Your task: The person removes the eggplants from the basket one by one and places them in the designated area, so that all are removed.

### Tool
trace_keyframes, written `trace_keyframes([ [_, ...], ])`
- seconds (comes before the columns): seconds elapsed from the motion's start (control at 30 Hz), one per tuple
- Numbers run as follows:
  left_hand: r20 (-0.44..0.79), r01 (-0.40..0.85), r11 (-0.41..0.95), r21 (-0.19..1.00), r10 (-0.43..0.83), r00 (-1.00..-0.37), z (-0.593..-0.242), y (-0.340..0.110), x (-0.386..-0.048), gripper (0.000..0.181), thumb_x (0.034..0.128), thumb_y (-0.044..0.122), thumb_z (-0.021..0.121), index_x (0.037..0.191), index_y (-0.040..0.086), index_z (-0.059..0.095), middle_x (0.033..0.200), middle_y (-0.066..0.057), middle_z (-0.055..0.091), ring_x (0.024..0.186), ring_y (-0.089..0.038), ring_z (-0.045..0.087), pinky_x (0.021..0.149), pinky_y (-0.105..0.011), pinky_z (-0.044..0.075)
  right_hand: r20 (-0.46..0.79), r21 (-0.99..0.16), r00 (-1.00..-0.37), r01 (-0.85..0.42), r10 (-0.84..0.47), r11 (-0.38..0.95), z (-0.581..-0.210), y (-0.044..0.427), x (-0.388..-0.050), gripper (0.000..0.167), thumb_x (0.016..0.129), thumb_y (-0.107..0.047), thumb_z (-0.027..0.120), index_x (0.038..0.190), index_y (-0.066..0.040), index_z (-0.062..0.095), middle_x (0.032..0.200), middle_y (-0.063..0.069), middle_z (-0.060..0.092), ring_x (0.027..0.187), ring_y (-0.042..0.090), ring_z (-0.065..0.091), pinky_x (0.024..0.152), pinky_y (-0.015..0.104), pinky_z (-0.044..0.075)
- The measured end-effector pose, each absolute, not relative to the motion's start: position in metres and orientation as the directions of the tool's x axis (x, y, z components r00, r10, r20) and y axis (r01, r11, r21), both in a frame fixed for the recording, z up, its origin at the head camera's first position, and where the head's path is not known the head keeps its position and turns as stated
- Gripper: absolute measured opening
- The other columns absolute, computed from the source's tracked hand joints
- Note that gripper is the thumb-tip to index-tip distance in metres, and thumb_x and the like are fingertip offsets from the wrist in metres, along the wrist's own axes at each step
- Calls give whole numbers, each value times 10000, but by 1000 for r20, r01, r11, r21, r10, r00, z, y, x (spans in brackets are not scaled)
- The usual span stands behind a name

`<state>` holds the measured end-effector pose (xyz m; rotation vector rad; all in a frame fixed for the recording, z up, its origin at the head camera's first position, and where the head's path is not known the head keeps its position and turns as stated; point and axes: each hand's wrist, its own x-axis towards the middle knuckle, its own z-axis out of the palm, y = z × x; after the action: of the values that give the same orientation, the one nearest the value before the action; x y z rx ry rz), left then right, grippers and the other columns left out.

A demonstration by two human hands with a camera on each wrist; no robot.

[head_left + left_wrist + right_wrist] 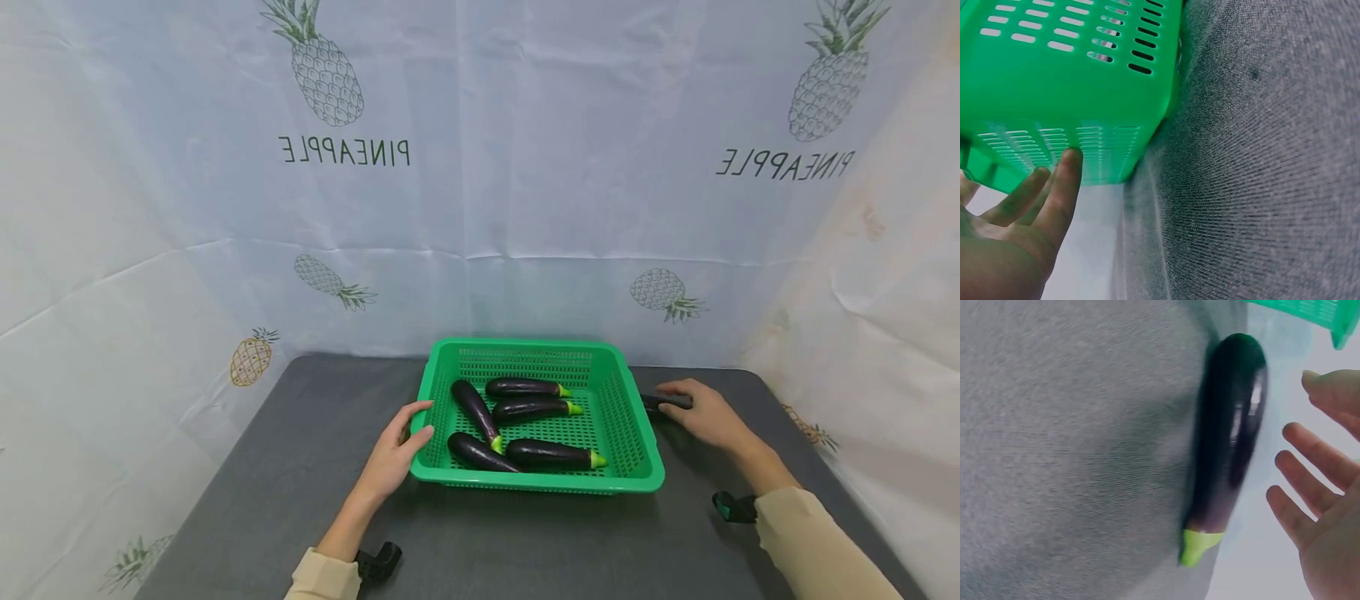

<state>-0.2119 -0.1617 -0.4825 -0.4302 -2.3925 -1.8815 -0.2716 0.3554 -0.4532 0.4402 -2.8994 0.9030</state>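
Observation:
A green plastic basket (637, 450) stands on the dark grey table, holding several eggplants (551, 455) with green stem ends. At its left side is my left hand (392, 450), thumb and index fingertip over the rim. The left wrist view shows straight fingers (1063, 194) of that hand against the basket's slotted outer wall (1054, 94). Right of the basket, a single eggplant (1229, 437) lies on the table. My right hand (708, 412) hovers over it with spread fingers and hides its stem end in the head view. The right wrist view shows space between fingers and eggplant.
The grey table (525, 542) ends at a pale pineapple-print curtain (525, 192) behind and at both sides. Black straps with small devices are on both wrists, the right device (735, 507) above the table.

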Motion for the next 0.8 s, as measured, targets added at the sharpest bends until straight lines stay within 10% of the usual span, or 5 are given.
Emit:
trace_keyframes([
  [0.8,211,246,219,944,170,-962,-481,-162,-210,478,1062,306,569,1505,154,475,1594,-107,377,1539,-329,180,1190,-635,177,367,-539,-910,-377,-192,753,-376,316,-229,336,1051,-231,597,1292,-4,653,1193,199,680,1042,403,663,846,558,540],
])
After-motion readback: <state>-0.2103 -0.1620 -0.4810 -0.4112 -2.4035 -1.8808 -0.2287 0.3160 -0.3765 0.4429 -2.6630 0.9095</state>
